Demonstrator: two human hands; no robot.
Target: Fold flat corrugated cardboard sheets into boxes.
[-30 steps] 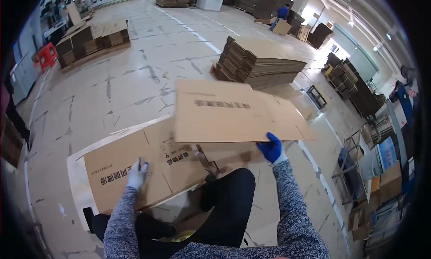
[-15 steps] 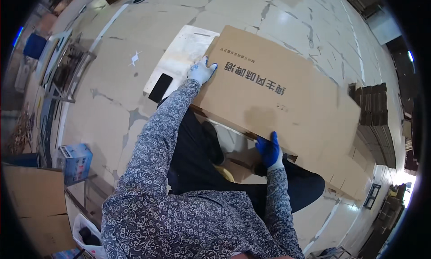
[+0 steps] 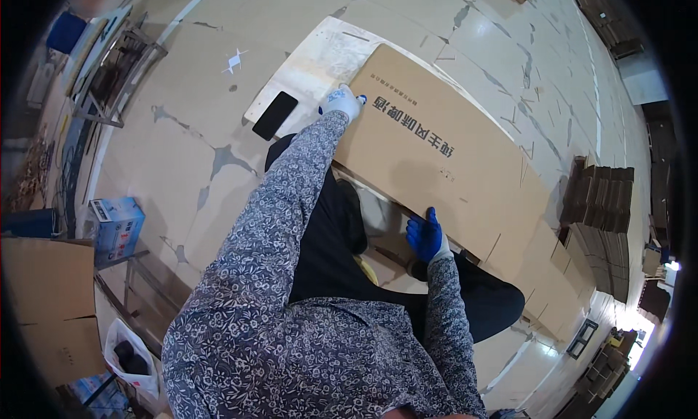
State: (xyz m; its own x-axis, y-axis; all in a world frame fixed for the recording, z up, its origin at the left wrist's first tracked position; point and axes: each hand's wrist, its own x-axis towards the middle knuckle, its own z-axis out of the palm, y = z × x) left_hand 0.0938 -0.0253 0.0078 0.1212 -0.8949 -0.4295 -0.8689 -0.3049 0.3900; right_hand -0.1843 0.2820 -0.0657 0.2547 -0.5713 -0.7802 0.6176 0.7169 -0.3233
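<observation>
Cardboard sheet (image 3: pixel 436 157) runs upper-left to lower-right; left hand (image 3: pixel 342 101) and right hand (image 3: pixel 425 234) grip its edges.

Right hand (image 3: pixel 425 235): fingertips tucked under the edge of the flat cardboard sheet (image 3: pixel 443 154), grip there unseen. Left hand (image 3: pixel 342 101): palm side hidden against the sheet's corner. White board (image 3: pixel 313 66) largely covered by the sheet. Stack of cardboard (image 3: pixel 600 208) too blurred for detail.

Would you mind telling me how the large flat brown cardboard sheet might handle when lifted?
The large flat brown cardboard sheet probably feels light but unwieldy: left hand and right hand grip far apart. Its slotted flaps would likely flop. It looks fairly stiff, lying unbent.
</observation>
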